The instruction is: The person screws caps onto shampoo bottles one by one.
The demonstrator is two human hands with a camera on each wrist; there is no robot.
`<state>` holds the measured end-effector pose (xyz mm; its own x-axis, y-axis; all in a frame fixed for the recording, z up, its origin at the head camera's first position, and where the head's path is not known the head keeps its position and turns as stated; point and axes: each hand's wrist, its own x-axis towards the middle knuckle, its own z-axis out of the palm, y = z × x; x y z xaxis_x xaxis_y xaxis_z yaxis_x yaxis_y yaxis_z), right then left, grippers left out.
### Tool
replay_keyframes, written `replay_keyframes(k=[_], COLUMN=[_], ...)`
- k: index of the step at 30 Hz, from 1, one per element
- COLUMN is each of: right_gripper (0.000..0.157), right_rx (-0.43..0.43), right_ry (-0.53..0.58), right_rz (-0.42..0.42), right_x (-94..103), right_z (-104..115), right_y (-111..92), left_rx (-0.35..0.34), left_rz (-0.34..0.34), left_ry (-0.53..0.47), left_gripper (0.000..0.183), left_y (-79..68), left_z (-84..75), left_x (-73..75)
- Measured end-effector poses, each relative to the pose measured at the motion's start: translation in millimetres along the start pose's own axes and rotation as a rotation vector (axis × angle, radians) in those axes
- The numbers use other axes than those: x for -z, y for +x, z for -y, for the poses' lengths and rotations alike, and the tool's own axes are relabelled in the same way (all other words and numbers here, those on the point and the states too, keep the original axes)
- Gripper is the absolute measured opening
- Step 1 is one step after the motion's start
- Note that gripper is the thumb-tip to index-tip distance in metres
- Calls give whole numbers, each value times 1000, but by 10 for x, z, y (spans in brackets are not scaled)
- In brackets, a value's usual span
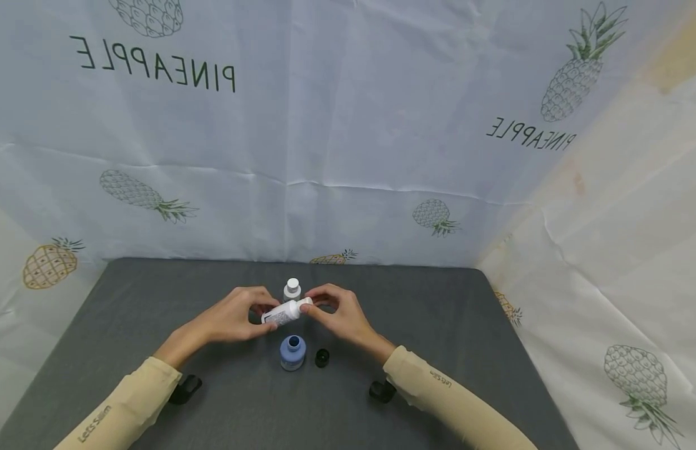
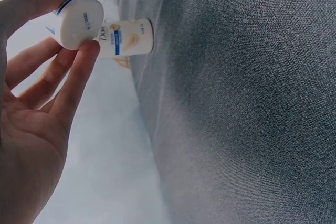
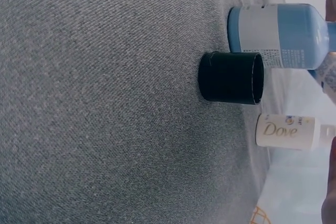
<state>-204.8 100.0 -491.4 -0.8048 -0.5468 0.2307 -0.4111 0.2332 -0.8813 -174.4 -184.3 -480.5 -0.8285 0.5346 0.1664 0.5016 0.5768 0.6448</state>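
White bottle [image 1: 282, 313] is hanging tilted above the desk [image 1: 438, 325], between the two hands, its base pointing toward eight o'clock and its white cap [image 1: 305, 302] toward two o'clock in the head view. The left hand [image 1: 230, 315] is grasping the body between thumb and fingertips, while the right hand [image 1: 343, 317] is pinching the cap. Whether that cap is sitting tight or loose, the pictures are not showing.

At twelve o'clock from it, a second white bottle [image 1: 292, 293] is standing upright with its top closed; the two are overlapping in the head view, and I cannot tell whether they are touching. At six o'clock a blue bottle [image 1: 292, 357] is standing upright, its mouth gaping open. At the blue bottle's three o'clock a black cap [image 1: 322, 358] is resting near it, open end facing up. Farther out, the sleeves [image 1: 449, 394] are reaching in from eight and four o'clock, and a pineapple-print curtain [image 1: 370, 125] is hanging beyond the desk at twelve o'clock.

Tilt is probably posing the main risk: were the cap coming off suddenly, liquid could be dribbling onto the desk. The left fingertips are giving what seems a light hold, so a hard twist could be spinning the body loose. A dropped bottle could be toppling the uncapped blue one, spilling whatever it is holding.
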Motion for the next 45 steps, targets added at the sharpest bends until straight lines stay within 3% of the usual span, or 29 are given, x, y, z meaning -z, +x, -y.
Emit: replay_keyframes(k=[8, 12, 25, 35, 45], right_gripper=[40, 42, 35, 27, 24], right_rx=[57, 51, 34, -93, -172], right_ry=[316, 392, 365, 306, 288], right_rz=[63, 81, 71, 12, 7], right_x=[76, 84, 62, 12, 9], right_z=[-21, -49, -41, -15, -13], right_y=[36, 55, 59, 70, 67], left_rx=[24, 18, -1, -13, -33], left_rz=[-22, -25, -21, -16, -26], left_ry=[13, 4, -4, 1, 11], left_gripper=[30, 29, 27, 28, 27], left_y=[-12, -8, 6, -12, -7], left_z=[7, 2, -38, -39, -45], left_x=[24, 24, 37, 36, 32])
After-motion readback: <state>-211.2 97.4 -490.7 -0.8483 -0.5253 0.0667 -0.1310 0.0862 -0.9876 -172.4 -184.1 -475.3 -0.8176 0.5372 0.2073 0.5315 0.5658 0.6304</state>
